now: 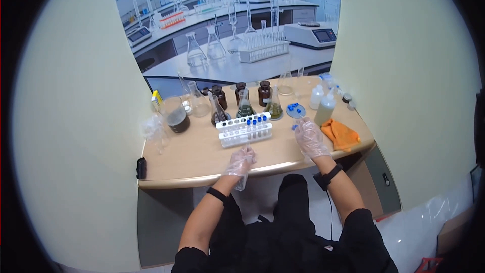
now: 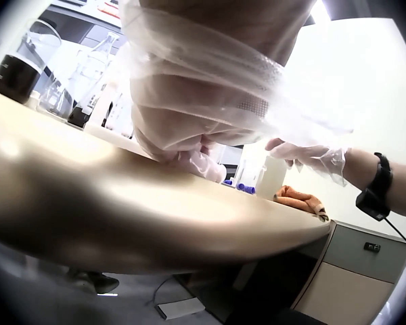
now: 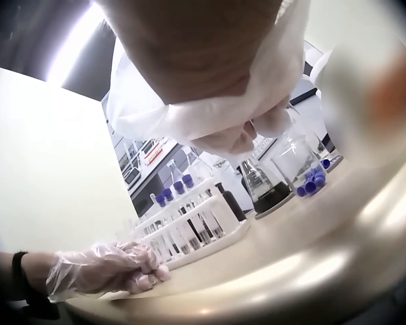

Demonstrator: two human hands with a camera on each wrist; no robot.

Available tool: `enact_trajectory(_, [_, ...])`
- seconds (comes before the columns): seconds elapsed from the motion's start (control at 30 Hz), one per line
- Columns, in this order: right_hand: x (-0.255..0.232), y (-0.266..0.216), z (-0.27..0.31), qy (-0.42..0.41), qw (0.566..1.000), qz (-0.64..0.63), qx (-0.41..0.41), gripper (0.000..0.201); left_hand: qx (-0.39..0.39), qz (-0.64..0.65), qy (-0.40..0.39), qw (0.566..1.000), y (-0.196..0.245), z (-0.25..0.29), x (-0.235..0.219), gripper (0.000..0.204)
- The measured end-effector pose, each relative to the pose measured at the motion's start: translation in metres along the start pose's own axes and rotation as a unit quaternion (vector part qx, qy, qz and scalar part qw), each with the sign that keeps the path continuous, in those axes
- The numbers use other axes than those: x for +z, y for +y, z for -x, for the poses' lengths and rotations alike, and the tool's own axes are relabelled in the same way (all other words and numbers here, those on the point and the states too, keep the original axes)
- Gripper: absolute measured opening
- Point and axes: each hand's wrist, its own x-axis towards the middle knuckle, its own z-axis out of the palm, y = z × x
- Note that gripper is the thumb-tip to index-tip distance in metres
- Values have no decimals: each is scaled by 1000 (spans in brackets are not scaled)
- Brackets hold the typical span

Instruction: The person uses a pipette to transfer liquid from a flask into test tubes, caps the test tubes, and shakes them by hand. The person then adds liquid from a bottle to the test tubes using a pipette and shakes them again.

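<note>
Both hands wear clear plastic gloves. My left hand [image 1: 241, 161] rests at the table's front edge, just before the white test tube rack [image 1: 245, 139], its fingers loosely curled with nothing seen in them. Several blue-capped test tubes [image 3: 173, 223] stand in the rack's right part. My right hand [image 1: 309, 139] hovers to the right of the rack, fingers loosely bent and nothing visible between them. Close by its fingertips are a glass beaker [image 3: 289, 157] with several blue caps [image 3: 312, 181] inside and loose blue caps [image 2: 245, 189] on the table.
Behind the rack stand conical flasks [image 1: 274, 111] with dark liquids and brown bottles [image 1: 264, 93]. A beaker of dark liquid [image 1: 178, 120] and crumpled clear plastic [image 1: 154, 129] lie left. White bottles [image 1: 326, 108] and an orange cloth [image 1: 341, 135] sit right. Walls [image 1: 404, 71] flank the table.
</note>
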Motion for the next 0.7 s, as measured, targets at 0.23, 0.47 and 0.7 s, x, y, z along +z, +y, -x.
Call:
enact_trajectory(0.23, [39, 30, -33, -206, 976, 58, 44, 30, -15, -99, -38, 994, -3, 2, 8, 18])
enact_trajectory(0.47, [15, 9, -28, -232, 966, 39, 105, 35, 16, -230, -30, 973, -3, -2, 11, 17])
enact_trajectory(0.7, [23, 18, -31, -235, 964, 11, 120, 28, -1, -126, -38, 991, -21, -14, 11, 21])
